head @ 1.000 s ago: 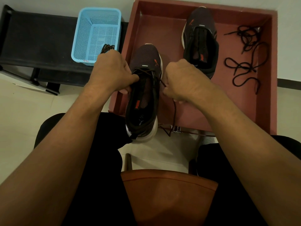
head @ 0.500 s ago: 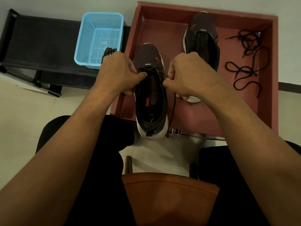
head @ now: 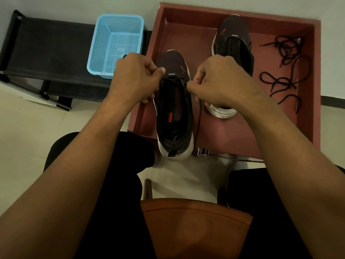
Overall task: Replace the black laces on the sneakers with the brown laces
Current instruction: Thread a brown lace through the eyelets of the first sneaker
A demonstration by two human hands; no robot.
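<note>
The shallow red-brown tray with raised walls (head: 233,131) fills the view from 12 to 3 o'clock. At 10 o'clock, a low black desk (head: 46,49) carries a light-blue perforated plastic basket (head: 115,43).

In the past second the dark mesh sneaker with a white sole (head: 174,118), held at the centre, has swung from a slant to lie straight. Its toe now points to 12 and its heel overhangs the tray's near edge at 6. The second sneaker (head: 233,40) lies in the tray at 1 o'clock and shows no brown lace.

The left grip (head: 134,77) has kept to the sneaker's 9 o'clock side, fingers curled on its edge and thumb laid toward the toe. Whether it also pinches lace I cannot tell. The right grip (head: 218,81), on the 3 o'clock side, pinches the thin brown lace (head: 199,118) beside the eyelet row.

That lace crosses the lowest eyelets near the toe, and its free end trails down toward the heel. The loose black laces (head: 283,81) lie tangled in the tray at 2 o'clock, well apart from both shoes.

With the shoe squared up, the first crossing looks seated. Most eyelets are not yet threaded.
</note>
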